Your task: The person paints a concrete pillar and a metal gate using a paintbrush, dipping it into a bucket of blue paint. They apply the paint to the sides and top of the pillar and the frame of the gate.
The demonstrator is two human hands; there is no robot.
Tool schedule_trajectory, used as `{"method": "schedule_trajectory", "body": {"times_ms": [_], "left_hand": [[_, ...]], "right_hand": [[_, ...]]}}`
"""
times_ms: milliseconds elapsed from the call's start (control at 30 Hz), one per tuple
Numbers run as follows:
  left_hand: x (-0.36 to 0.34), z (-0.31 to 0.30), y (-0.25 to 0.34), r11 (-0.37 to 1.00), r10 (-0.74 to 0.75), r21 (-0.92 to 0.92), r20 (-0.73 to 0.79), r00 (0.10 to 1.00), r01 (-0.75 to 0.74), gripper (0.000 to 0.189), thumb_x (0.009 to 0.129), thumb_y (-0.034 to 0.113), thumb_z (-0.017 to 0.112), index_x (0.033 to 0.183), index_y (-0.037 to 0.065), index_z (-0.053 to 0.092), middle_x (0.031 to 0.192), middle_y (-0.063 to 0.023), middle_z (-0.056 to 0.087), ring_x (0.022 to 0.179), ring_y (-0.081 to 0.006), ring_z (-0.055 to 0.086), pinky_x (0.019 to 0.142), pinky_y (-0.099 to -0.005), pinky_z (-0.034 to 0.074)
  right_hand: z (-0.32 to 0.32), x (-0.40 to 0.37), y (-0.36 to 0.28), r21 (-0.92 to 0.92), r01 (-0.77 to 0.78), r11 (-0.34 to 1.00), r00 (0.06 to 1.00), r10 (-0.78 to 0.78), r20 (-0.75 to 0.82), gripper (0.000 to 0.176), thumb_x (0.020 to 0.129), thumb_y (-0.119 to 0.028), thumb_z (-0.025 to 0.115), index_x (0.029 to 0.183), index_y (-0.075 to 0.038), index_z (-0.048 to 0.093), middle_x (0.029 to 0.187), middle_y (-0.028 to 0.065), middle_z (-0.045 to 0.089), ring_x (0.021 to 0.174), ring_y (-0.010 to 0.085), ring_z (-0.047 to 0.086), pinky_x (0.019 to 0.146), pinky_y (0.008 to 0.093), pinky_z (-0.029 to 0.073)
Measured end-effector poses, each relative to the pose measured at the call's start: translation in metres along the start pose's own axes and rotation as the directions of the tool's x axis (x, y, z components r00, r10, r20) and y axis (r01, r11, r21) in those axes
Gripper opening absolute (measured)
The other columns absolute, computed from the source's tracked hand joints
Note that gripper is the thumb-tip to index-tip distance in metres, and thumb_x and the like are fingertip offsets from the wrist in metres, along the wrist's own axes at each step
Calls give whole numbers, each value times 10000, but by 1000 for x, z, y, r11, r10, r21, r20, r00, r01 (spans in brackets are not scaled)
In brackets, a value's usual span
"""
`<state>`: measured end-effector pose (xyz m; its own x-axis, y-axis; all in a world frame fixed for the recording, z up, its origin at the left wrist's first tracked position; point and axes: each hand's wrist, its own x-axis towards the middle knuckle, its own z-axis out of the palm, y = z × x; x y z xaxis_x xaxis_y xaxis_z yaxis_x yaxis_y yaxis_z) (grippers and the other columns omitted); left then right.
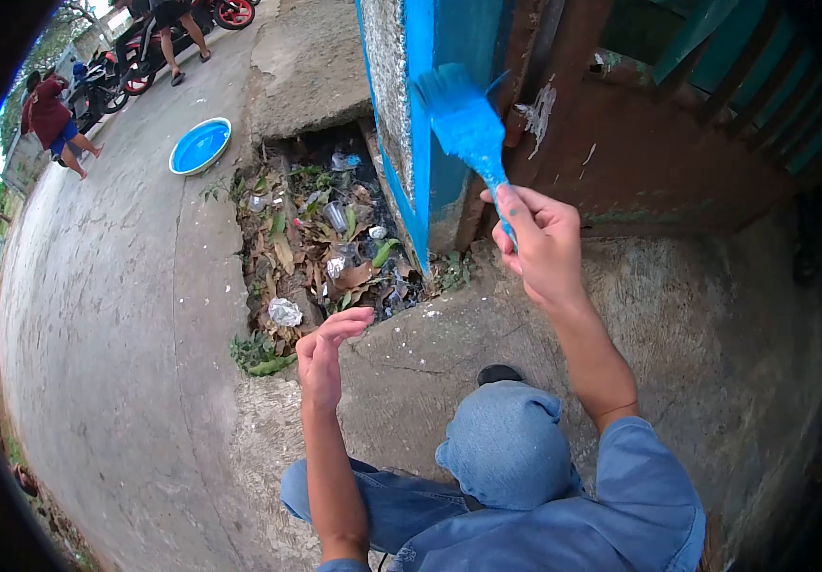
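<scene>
My right hand [542, 238] grips a paintbrush [468, 124] by its handle, with the fingers closed round it. Blue paint coats the brush from bristles to handle. Its bristles overlap the blue-painted edge of the gate post [420, 124] in this view. The post's side face is rough grey, framed by blue bands. My left hand [328, 357] is raised with nothing in it, fingers stretched out and slightly bent, beside the litter-filled ditch. Farther off on the pavement sits a pale-rimmed basin [174, 159] of blue paint.
The ditch [335, 257] holds dry leaves, crumpled foil and plastic cups. A rusty brown gate [649, 162] stands at the right. Up the concrete road [125, 286] are a person in a dark red top [47, 110], another person's legs and parked motorcycles [101, 91].
</scene>
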<state>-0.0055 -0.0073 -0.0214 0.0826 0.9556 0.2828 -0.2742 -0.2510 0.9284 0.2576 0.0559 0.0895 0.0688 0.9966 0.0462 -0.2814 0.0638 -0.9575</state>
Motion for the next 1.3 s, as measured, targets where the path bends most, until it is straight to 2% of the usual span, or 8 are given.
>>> {"method": "schedule_trajectory", "body": {"times_ms": [200,333,400,633,967,1067,1200,1300], "left_hand": [[1,-5,1,1000,3,-10,-15,1000,-3,493,969,399,427,943,-25,677,1088,-214,639,1032,-299,608,898,-406,448],[-1,-10,-1,1000,14,5,-23,1000,-14,494,971,395,423,938,-26,678,1088,-218,638,1037,-303,606,902,-413,447],[-1,-8,1,1000,6,-15,-28,1000,-7,492,970,393,426,931,-27,679,1091,-215,639,1040,-306,606,908,-416,444],[-1,-12,1,1000,2,-19,-29,1000,-2,495,966,399,433,923,-28,679,1093,-212,639,1044,-310,605,912,-421,444],[6,-10,-7,999,-1,-35,-23,1000,0,492,969,394,425,937,-27,677,1089,-207,643,1033,-309,612,920,-425,444],[6,-9,-8,999,-9,-39,-18,1000,8,487,968,390,427,940,-29,674,1093,-208,641,1032,-307,611,922,-425,444],[5,-10,-8,1000,-1,-20,-8,1000,1,476,967,378,429,941,-32,670,1100,-214,635,1032,-301,611,923,-418,446],[4,-12,-6,1000,2,-30,-20,1000,-3,474,968,371,427,940,-34,670,1100,-214,635,1034,-298,610,923,-414,446]], "right_hand": [[-15,32,87,-174,81,981,996,-86,-22,244,950,-196,560,953,31,652,565,-6,517,436,23,398,384,203,275],[-29,18,163,-206,-56,977,995,37,-95,252,940,-226,578,903,14,645,555,-2,508,412,35,396,363,208,259],[-37,7,186,-105,-389,915,915,370,-162,268,938,-250,579,904,10,638,565,13,506,396,43,387,346,211,239],[-55,10,210,-73,-626,776,765,594,-247,271,927,-251,590,902,18,621,603,35,515,401,52,383,339,209,219],[-7,20,69,-70,-377,923,924,370,-97,265,934,-217,589,931,44,628,565,14,497,415,30,365,349,203,215],[0,9,36,24,-157,987,988,157,4,271,933,-215,599,908,51,645,549,2,501,417,32,379,367,204,272],[8,6,35,-35,71,997,997,-71,3,248,945,-183,575,995,49,648,551,-2,485,425,21,363,367,201,249],[-6,22,84,-131,27,991,1000,-29,-12,241,943,-187,579,966,42,652,548,-10,493,421,18,371,367,203,254]]}}
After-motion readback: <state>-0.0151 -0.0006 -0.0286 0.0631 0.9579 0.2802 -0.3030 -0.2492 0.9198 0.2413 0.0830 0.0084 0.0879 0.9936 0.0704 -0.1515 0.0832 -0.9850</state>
